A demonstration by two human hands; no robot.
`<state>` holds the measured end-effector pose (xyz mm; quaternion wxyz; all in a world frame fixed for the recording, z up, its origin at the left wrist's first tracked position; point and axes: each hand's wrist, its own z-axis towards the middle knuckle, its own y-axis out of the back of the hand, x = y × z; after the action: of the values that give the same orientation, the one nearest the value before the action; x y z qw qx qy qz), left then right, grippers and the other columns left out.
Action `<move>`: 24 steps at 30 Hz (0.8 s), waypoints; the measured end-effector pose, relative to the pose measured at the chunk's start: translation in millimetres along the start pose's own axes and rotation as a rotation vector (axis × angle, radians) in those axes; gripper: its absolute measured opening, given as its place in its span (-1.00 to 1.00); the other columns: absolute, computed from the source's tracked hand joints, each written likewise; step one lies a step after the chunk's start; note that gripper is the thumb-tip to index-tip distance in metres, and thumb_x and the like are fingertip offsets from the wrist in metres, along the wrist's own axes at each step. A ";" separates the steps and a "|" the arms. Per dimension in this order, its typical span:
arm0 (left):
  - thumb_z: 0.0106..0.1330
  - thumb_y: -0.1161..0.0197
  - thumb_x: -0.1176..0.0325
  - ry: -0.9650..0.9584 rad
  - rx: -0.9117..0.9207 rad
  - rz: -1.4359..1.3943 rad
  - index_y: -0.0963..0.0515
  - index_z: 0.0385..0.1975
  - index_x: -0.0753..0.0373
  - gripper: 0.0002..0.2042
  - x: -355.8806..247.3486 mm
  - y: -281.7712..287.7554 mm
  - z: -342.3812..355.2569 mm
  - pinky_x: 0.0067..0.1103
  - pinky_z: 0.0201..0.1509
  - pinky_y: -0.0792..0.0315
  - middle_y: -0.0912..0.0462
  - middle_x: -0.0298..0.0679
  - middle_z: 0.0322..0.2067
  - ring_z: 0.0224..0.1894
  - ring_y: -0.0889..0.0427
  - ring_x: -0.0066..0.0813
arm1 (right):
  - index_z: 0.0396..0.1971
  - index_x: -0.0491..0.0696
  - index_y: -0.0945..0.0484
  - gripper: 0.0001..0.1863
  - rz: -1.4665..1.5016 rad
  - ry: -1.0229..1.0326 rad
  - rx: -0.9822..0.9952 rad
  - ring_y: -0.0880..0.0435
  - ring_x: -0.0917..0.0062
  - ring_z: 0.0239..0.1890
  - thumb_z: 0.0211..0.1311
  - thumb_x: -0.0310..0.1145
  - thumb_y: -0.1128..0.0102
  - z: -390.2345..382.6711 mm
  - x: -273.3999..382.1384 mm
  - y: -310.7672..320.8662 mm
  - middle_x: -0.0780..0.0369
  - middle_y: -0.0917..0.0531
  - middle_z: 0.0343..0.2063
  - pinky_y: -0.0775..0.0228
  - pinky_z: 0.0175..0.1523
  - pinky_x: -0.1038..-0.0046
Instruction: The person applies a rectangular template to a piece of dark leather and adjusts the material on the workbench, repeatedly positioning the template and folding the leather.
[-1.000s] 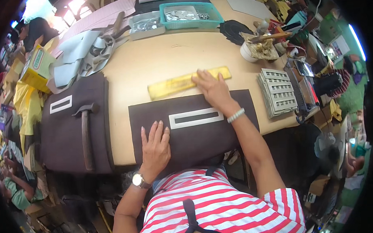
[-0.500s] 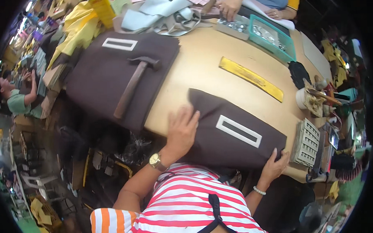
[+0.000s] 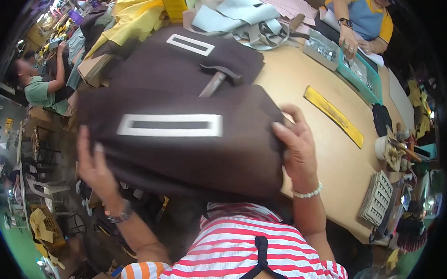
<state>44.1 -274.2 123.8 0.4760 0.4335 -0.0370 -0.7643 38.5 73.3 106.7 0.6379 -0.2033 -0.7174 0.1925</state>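
Both my hands hold up a dark brown fabric panel (image 3: 204,164) with a white rectangular frame (image 3: 171,133) on its face. At its left edge is my left hand (image 3: 97,171), blurred, its fingers partly behind the cloth. My right hand (image 3: 298,144) grips the right edge, thumb on the near face. Beyond the raised panel lies a stack of similar brown fabric (image 3: 149,58), topped by another white frame (image 3: 188,49). A hammer (image 3: 215,82) rests on that stack, with the lower part of its handle hidden by the panel.
A yellow strip (image 3: 333,117) lies on the tan table (image 3: 328,170). At the far right, a co-worker's hand (image 3: 348,42) reaches over a teal basket (image 3: 361,78) and a tray of metal pieces (image 3: 321,47). Pale blue scraps (image 3: 236,11) lie at the back. Another person sits far left.
My hands have lifted the brown panel off the table and carried it left, in front of the stack with the hammer. The co-worker's hand has moved from the metal tray toward the teal basket.
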 end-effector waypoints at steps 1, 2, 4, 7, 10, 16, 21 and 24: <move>0.22 0.01 0.66 -0.071 -0.054 0.103 -0.39 0.15 0.35 -0.55 6.7 17.3 25.2 -0.45 0.30 -0.18 -0.46 -0.09 0.14 0.22 -0.39 -0.28 | 0.20 -0.14 -0.15 -0.39 0.051 0.050 0.056 -0.55 0.62 -0.15 0.14 -0.61 -0.14 11.3 3.4 -28.1 0.15 -0.56 -0.16 -0.42 -0.07 0.59; 0.22 0.01 0.65 -0.143 -0.053 0.183 -0.39 0.15 0.35 -0.56 18.8 21.3 49.6 -0.46 0.29 -0.19 -0.44 -0.08 0.15 0.22 -0.39 -0.27 | 0.22 -0.14 -0.12 -0.34 0.088 0.110 0.095 -0.57 0.60 -0.18 0.10 -0.66 -0.15 22.6 4.4 -47.1 0.16 -0.58 -0.20 -0.42 -0.07 0.59; 0.24 -0.01 0.64 -0.315 -0.047 0.185 -0.37 0.16 0.33 -0.56 47.2 12.0 105.6 -0.47 0.27 -0.21 -0.43 -0.10 0.16 0.21 -0.40 -0.27 | 0.21 -0.15 -0.11 -0.34 -0.101 0.293 0.107 -0.57 0.61 -0.21 0.09 -0.66 -0.16 48.0 1.1 -63.1 0.17 -0.59 -0.23 -0.42 -0.08 0.60; 0.27 -0.02 0.60 -0.458 0.096 0.073 -0.37 0.16 0.34 -0.59 72.9 -35.9 182.0 -0.49 0.22 -0.28 -0.44 -0.08 0.15 0.16 -0.45 -0.26 | 0.21 -0.18 -0.10 -0.34 -0.186 0.450 0.056 -0.56 0.64 -0.28 0.09 -0.65 -0.15 87.0 -0.9 -73.9 0.19 -0.60 -0.29 -0.42 -0.15 0.62; 0.26 0.00 0.50 -0.578 0.141 0.282 -0.41 0.08 0.36 -0.63 94.7 -109.6 227.3 -0.39 0.28 -0.24 -0.40 0.05 0.14 0.19 -0.39 -0.07 | 0.20 -0.22 -0.10 -0.35 -0.266 0.440 -0.047 -0.55 0.66 -0.38 0.09 -0.63 -0.14 126.2 -10.9 -59.9 0.21 -0.60 -0.35 -0.41 -0.25 0.63; 0.17 -0.01 0.50 -0.525 0.347 0.406 -0.42 0.10 0.21 -0.57 118.9 -250.5 235.1 -0.33 0.16 -0.35 -0.47 -0.07 0.08 0.10 -0.46 -0.09 | 0.18 -0.27 -0.11 -0.36 -0.471 0.406 -0.302 -0.52 0.67 -0.48 0.10 -0.56 -0.15 181.8 -47.0 1.7 0.27 -0.60 -0.49 -0.37 -0.34 0.64; 0.26 0.00 0.39 -0.387 0.476 0.595 -0.40 0.13 0.19 -0.60 121.6 -289.4 205.0 -0.04 0.26 -0.14 -0.28 -0.08 0.24 0.32 -0.16 -0.06 | 0.15 -0.29 -0.19 -0.37 -0.634 0.300 -0.400 -0.45 0.65 -0.54 0.06 -0.48 -0.20 186.3 -73.5 25.2 0.30 -0.52 -0.63 -0.34 -0.35 0.58; 0.31 0.01 0.03 -0.198 0.479 0.493 -0.31 0.21 0.17 -0.48 123.8 -292.5 195.5 0.11 0.29 0.04 -0.12 -0.04 0.32 0.38 0.00 0.05 | 0.15 -0.29 -0.19 -0.37 -0.647 0.325 -0.395 -0.44 0.64 -0.55 0.06 -0.48 -0.20 184.8 -78.0 20.9 0.31 -0.49 -0.64 -0.34 -0.34 0.58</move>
<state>-316.9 -278.7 30.3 0.5251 0.4346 -0.3644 -0.6345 -136.0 45.9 9.5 0.7191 -0.1136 -0.6575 -0.1941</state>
